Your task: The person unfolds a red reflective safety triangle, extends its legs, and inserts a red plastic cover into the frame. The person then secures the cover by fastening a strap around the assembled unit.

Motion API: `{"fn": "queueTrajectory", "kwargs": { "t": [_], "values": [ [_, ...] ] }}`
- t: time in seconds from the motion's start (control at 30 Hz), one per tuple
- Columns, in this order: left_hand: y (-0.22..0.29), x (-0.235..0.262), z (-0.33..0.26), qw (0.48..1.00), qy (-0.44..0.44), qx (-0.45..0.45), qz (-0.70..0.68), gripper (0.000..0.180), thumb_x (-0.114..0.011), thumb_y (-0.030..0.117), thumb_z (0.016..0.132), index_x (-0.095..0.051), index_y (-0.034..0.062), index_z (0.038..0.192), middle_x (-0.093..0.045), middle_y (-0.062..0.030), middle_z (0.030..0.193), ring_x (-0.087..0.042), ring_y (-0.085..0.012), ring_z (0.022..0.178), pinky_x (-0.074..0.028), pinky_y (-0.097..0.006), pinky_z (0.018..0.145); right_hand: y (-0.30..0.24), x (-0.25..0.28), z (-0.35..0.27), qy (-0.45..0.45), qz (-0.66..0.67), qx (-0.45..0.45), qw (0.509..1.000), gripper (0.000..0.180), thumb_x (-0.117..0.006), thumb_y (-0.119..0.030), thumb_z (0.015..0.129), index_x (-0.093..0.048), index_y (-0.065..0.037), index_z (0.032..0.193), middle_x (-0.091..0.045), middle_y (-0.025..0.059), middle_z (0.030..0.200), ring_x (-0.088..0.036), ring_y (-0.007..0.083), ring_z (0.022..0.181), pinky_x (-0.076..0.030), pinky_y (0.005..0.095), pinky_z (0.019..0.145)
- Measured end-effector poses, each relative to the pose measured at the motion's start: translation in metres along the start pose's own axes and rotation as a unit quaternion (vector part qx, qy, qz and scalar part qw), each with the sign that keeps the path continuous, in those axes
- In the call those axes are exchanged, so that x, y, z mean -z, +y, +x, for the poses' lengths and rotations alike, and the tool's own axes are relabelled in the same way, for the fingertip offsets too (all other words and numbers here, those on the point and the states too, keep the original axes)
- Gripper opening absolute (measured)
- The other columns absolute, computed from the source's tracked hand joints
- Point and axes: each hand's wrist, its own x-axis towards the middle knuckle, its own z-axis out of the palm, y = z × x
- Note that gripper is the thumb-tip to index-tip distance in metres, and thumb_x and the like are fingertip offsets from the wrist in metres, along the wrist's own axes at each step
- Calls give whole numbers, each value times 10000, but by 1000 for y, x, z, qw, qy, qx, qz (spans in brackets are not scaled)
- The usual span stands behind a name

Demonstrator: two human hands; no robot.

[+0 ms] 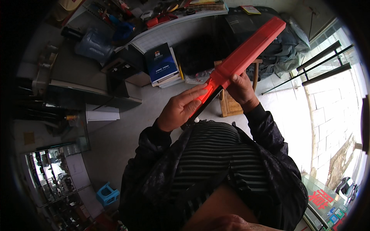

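A long, boxy red plastic case (pixel 250 50) slants up to the right in front of my chest. From its lower end comes a narrower, bright orange-red part (pixel 208 92) with a black strip (pixel 210 102) along its underside. My left hand (pixel 183 106) grips this narrower part, fingers laid over the top. Around the lower end of the case my right hand (pixel 242 89) is closed, thumb on the side facing me. What the case contains is hidden.
A wooden stool (pixel 231 106) stands behind my right hand. Dark blue books (pixel 162 61) are stacked beyond, under a cluttered shelf (pixel 181 19). A water jug (pixel 92 45) lies on the left counter. Black metal bars (pixel 323 63) stand right; a blue plastic stool (pixel 107 194) is lower left.
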Motion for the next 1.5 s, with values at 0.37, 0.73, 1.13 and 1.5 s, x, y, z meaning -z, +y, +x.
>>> {"fn": "queueTrajectory", "kwargs": {
  "t": [0.37,0.73,1.13,1.5],
  "values": [
    [-7,-3,5,970,71,140,-185,223,-715,137,1045,-609,44,1218,-697,-62,1208,-687,-135,1088,-570,-312,985,-3,-3,-3,3,-4,-15,1000,863,-935,-369,837,-462,-68,1493,-605,116,1395,-603,297,1330,-485,506,1167],
    [-8,7,7,968,-29,196,-155,267,-686,291,1084,-646,39,1158,-658,6,1038,-608,-72,997,-516,-258,941,1,1,-6,15,-5,-14,1000,793,-926,-346,839,-520,-23,1439,-648,134,1364,-629,281,1285,-476,451,1149],
    [-1,-3,9,898,-47,243,-363,639,-740,352,1030,-473,4,1496,-625,-87,1325,-624,-148,1189,-506,-305,1063,-4,-3,-6,-28,-5,-40,999,898,-948,-355,809,-485,-25,1503,-649,170,1415,-636,306,1311,-477,464,1163],
    [0,-8,7,918,-70,250,-299,741,-678,459,1065,-442,-28,1572,-639,-107,1365,-612,-176,1243,-491,-331,1095,-7,-8,-7,-33,-11,-54,998,923,-961,-329,788,-477,-39,1518,-653,178,1422,-631,305,1329,-460,468,1184]
  ]
}}
